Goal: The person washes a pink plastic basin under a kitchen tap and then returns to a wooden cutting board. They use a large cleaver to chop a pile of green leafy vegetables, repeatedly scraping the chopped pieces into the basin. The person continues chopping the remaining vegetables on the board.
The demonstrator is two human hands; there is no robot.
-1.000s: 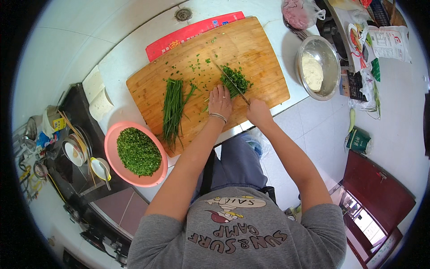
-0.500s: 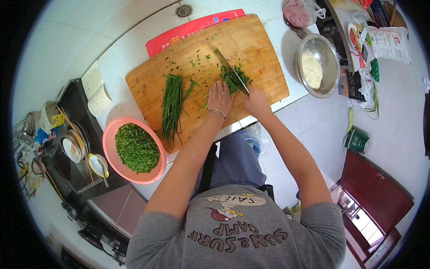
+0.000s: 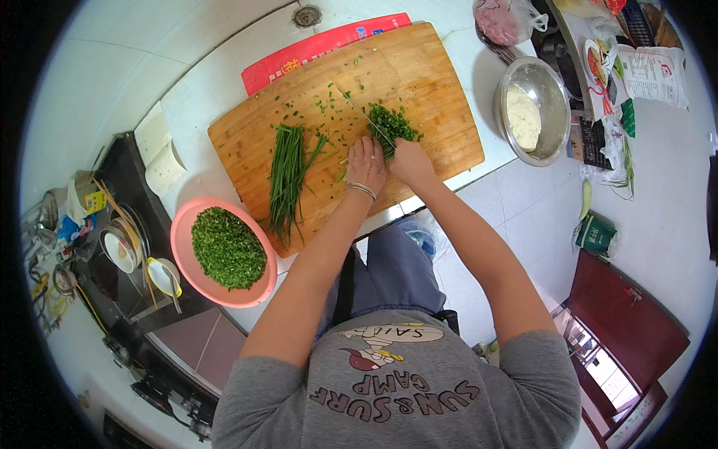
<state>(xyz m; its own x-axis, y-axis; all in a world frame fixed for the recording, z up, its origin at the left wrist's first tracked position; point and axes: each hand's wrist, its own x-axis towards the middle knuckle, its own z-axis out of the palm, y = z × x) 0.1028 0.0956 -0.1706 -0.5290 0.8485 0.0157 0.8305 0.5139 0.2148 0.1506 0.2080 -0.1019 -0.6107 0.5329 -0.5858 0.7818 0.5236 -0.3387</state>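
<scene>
A kitchen knife (image 3: 364, 114) is in my right hand (image 3: 411, 162), closed round its handle. Its blade is seen nearly edge-on and slants to the far left across the wooden cutting board (image 3: 441, 90). Just left of the knife, my left hand (image 3: 366, 165) presses with bent fingers on a small bunch of green chives, mostly hidden beneath it. Chopped chives (image 3: 395, 123) lie heaped right of the blade, with loose bits scattered beyond. A bundle of uncut chives (image 3: 285, 178) rests on the board's left part.
A pink basin (image 3: 181, 258) of chopped greens (image 3: 228, 248) stands at the board's near left corner. Right of the board is a metal bowl (image 3: 553, 123) with dough (image 3: 523, 117). Behind it lies a plastic bag of pink stuff (image 3: 499, 21). A red sheet (image 3: 273, 69) sticks out under the board.
My right hand and the knife have shifted left, close to my left hand. The blade has turned more edge-on, and the chopped heap shows more fully. My left hand has hardly moved.
</scene>
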